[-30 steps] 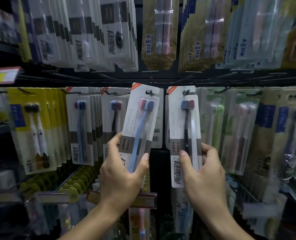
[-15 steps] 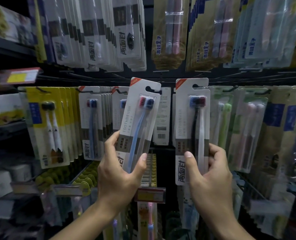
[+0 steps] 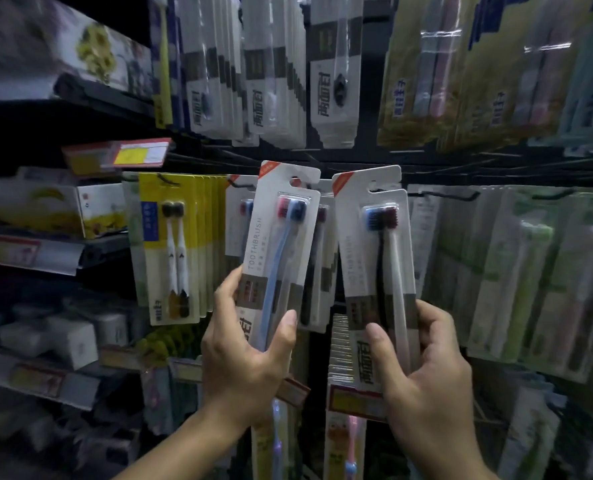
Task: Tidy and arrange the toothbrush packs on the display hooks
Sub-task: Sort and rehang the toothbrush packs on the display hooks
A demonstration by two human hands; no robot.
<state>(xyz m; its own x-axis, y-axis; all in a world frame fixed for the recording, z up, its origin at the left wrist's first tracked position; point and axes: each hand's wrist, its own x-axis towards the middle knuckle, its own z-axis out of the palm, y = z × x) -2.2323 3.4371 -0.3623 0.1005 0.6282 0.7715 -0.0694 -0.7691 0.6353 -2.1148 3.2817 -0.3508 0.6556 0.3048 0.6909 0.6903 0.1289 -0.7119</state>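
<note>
My left hand (image 3: 250, 355) grips the lower end of a white toothbrush pack (image 3: 281, 244) with a pink and a blue brush, tilted to the right in front of the hooks. My right hand (image 3: 426, 372) grips a second white toothbrush pack (image 3: 374, 244) holding a black and a white brush, its top leaning left. Both packs are off the hooks, their hang holes level with the hook row. More white packs (image 3: 322, 271) hang behind them.
Yellow packs (image 3: 173, 247) hang on a hook to the left, pale green packs (image 3: 530, 278) to the right. An upper row of white packs (image 3: 270, 71) and gold packs (image 3: 426, 74) hangs overhead. Shelves with boxes (image 3: 31, 209) and a price tag (image 3: 125, 155) stand at left.
Both packs have come off their hooks and sit nearer to me. The right pack has tilted leftward. The view has swung to the left.
</note>
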